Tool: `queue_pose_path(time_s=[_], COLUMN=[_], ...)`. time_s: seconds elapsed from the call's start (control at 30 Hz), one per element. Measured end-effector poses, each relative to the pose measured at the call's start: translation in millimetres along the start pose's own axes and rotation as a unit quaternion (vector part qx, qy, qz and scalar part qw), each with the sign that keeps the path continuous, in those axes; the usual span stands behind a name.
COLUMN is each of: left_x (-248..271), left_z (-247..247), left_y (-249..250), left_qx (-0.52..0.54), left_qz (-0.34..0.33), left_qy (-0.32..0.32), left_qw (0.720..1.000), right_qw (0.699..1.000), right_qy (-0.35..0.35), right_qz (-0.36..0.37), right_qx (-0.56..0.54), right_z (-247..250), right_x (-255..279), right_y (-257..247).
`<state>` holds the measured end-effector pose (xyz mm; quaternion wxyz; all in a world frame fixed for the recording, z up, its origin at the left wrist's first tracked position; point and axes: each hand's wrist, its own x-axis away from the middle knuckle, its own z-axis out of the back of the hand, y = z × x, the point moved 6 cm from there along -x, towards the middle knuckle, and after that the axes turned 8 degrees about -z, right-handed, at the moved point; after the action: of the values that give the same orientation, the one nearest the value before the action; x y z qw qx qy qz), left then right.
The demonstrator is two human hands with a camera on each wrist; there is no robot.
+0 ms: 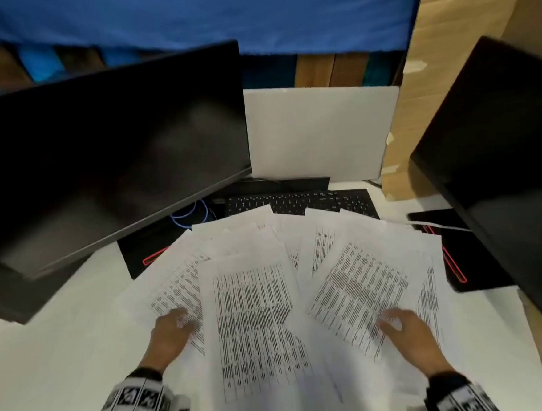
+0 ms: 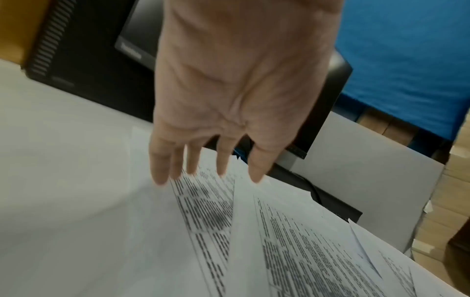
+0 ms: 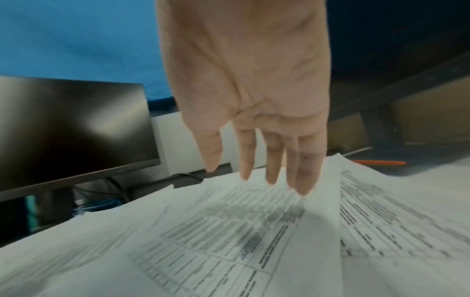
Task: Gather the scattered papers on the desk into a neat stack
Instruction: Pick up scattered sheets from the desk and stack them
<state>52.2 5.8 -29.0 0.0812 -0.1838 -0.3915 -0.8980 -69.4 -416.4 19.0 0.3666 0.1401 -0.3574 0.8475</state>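
Note:
Several printed papers [image 1: 255, 318] lie fanned out and overlapping on the white desk [image 1: 50, 365], spreading from the middle towards the right. My left hand [image 1: 175, 324] is at the left edge of the spread, fingers straight and slightly apart, the tips at the leftmost sheet [image 2: 203, 211]. My right hand [image 1: 396, 323] lies on the right side of the fan, its straight fingers [image 3: 305, 176] down on a tilted sheet [image 3: 241, 231]. Neither hand grips anything. The left hand [image 2: 203, 174] and right hand [image 3: 267, 180] both look blurred.
A dark monitor [image 1: 99, 159] stands at the left, another [image 1: 501, 173] at the right. A black keyboard [image 1: 298, 201] lies behind the papers, partly covered by them. A white board [image 1: 316, 131] leans at the back, cardboard boxes [image 1: 444, 48] to the right.

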Motion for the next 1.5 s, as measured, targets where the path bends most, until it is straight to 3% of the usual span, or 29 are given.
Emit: queue_pose_path(time_s=[0.13,0.23,0.37,0.53,0.67,0.8,0.93,1.07,1.17,1.37,1.5], left_x=[2.0,11.3,12.6,-1.6,-5.4,-11.2,-16.9,-21.9,-28.9,-32.2,-27.8], left_z=[0.3,-7.4,-7.1,-2.1,3.7,-6.2,-25.7,-25.6,-28.8,-34.3,-34.4], left_y=[2.0,-1.3,-13.5,-23.8,-25.3,-14.3,3.0,-0.4,-2.3,0.0,-2.4], left_qx=[0.042,0.099,0.164,0.216,0.141,0.097,0.145,0.255,0.331,0.243,0.232], left_qz=[0.113,0.151,0.204,0.242,0.283,0.241,0.178,0.199,0.2,0.18,0.161], left_qy=[0.086,0.139,0.205,0.224,0.19,0.165,0.142,0.159,0.135,0.089,0.071], left_qw=[0.989,0.974,0.943,0.919,0.929,0.951,0.963,0.933,0.912,0.949,0.957], right_qw=[0.986,0.967,0.955,0.967,0.986,0.997,0.999,0.998,0.994,0.985,0.987], right_qy=[0.073,0.108,0.133,0.12,0.111,0.069,0.013,-0.013,-0.057,-0.116,-0.144], right_qz=[-0.114,-0.2,-0.249,-0.217,-0.127,-0.034,0.027,0.018,0.014,0.031,0.013], right_qx=[-0.101,-0.114,-0.097,-0.054,-0.01,0.028,0.012,-0.058,-0.088,-0.122,-0.066], right_z=[9.2,-0.1,-7.9,-20.8,-29.9,-48.8,-73.5,-81.3,-93.6,-123.0,-139.9], right_x=[-29.5,-42.2,-55.3,-74.2,-81.6,-77.4,-67.4,-67.2,-61.0,-49.3,-50.9], right_y=[8.2,19.2,12.1,-1.5,-26.9,-53.4,-77.9,-86.8,-96.2,-124.6,-131.9])
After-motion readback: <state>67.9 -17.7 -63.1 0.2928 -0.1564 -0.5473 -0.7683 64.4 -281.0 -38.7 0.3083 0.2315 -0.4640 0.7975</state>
